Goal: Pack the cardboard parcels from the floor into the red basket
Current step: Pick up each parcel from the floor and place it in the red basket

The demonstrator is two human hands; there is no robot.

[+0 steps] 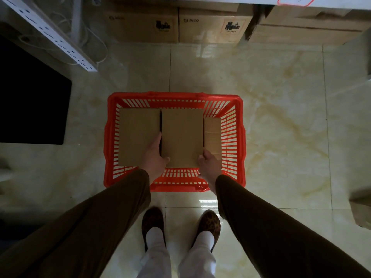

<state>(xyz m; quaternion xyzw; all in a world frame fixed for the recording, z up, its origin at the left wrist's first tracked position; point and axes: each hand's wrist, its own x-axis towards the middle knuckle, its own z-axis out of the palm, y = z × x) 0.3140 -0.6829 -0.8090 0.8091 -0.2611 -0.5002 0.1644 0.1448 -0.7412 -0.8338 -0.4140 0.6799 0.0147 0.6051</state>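
The red basket [234,137] stands on the tiled floor in front of my feet. Three cardboard parcels lie inside it side by side: a left parcel [138,133], a middle parcel [181,135] and a narrower right parcel [212,133]. My left hand [155,157] grips the middle parcel's near left corner, fingers in the gap beside the left parcel. My right hand [208,165] holds the same parcel's near right corner. The middle parcel sits slightly higher than the others.
Large cardboard cartons [212,25] line the wall behind the basket. A white power strip [60,39] with cables lies at the upper left, above a black mat [32,101]. Another carton's corner [361,211] shows at the right edge.
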